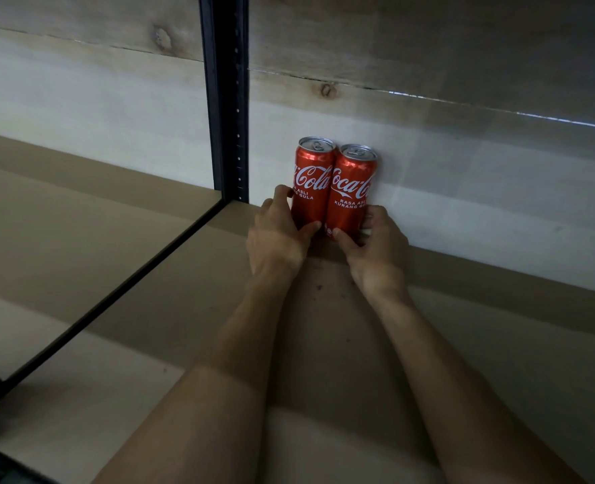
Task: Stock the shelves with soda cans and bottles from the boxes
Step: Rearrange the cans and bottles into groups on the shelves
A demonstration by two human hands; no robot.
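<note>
**Two cans at the back of the shelf, one in each hand**

Head view: two red Coca-Cola cans stand upright, side by side and touching, far back on the shelf point(327, 344) against the back wall point(463, 162). The left can point(312, 179) is at 9 o'clock of the right can point(352, 193), and both have their pull-tab tops up.

The left hand point(276, 237) grips the left can low down, with the thumb across the front near the base and the fingers curled round its 9 o'clock side. The right hand point(378, 244) holds the right can the same way, thumb on the front and fingers wrapped round its 3 o'clock side. The hands hide the cans' bases.

Both bare forearms reach in from 6 o'clock. A black post point(226, 99) with a row of small holes stands just at 9 o'clock of the left can. The back wall is pale knotted planks.
</note>
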